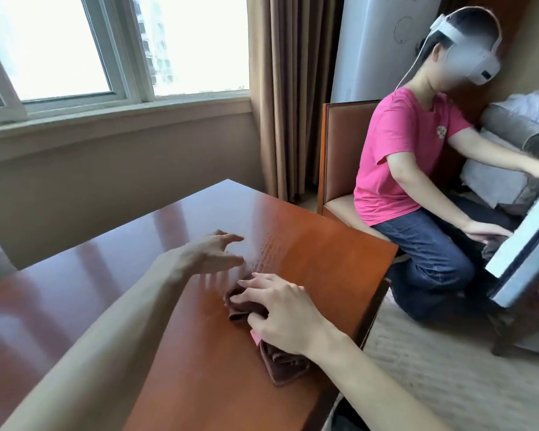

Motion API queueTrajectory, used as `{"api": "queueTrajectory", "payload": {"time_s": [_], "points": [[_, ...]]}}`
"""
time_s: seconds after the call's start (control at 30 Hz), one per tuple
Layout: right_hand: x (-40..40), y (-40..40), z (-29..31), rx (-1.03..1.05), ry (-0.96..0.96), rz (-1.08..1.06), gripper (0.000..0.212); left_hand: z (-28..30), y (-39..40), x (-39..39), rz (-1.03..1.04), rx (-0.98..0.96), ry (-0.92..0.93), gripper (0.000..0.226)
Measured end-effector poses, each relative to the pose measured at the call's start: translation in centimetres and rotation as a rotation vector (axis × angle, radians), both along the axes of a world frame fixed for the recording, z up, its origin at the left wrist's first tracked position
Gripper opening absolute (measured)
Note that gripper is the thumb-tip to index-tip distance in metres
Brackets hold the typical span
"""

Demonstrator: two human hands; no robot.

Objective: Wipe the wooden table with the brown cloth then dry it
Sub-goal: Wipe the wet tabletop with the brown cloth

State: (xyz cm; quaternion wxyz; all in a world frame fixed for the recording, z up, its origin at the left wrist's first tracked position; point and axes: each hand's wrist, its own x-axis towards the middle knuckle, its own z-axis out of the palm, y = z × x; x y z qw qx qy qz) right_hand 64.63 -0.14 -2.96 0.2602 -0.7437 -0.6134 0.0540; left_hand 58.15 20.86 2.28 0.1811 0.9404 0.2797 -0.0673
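Note:
A glossy wooden table (321, 256) fills the lower middle of the head view. On it lies a crumpled brown cloth (280, 362), partly hidden under my right hand (280, 309), which presses down on it with spread fingers. A small pink tag (255, 336) shows at the cloth's edge. My left hand (210, 251) hovers just above the table beyond the cloth, fingers spread and holding nothing. A streak of wet droplets (269, 247) glistens on the wood next to the left hand.
A person in a pink shirt (399, 157) and a headset kneels to the right of the table, in front of an orange chair (339, 144). The table's right edge (377, 303) drops to carpet. A window and beige curtain (280, 88) stand behind.

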Motion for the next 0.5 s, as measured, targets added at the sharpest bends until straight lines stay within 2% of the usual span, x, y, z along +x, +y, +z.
{"api": "queueTrajectory", "payload": {"time_s": [0.07,0.17,0.33,0.43,0.5], "points": [[-1.0,-0.7,0.0,-0.033,0.043,0.081,0.044,-1.1,0.3,-1.6,0.030,0.064,-0.066,0.075],[0.6,0.1,0.7,-0.056,0.145,0.057,0.044,-4.0,1.0,-3.9,0.086,0.180,-0.124,0.058],[10.0,1.7,0.6,0.003,0.162,-0.257,0.041,-8.0,0.4,-7.4,0.154,0.219,-0.156,0.087],[17.2,-0.6,0.6,0.072,0.202,-0.509,0.035,-8.5,0.3,-7.5,0.150,0.257,-0.198,0.090],[20.5,-1.9,0.4,0.104,0.145,-0.737,0.032,-8.7,0.3,-7.4,0.157,0.266,-0.216,0.090]]}}
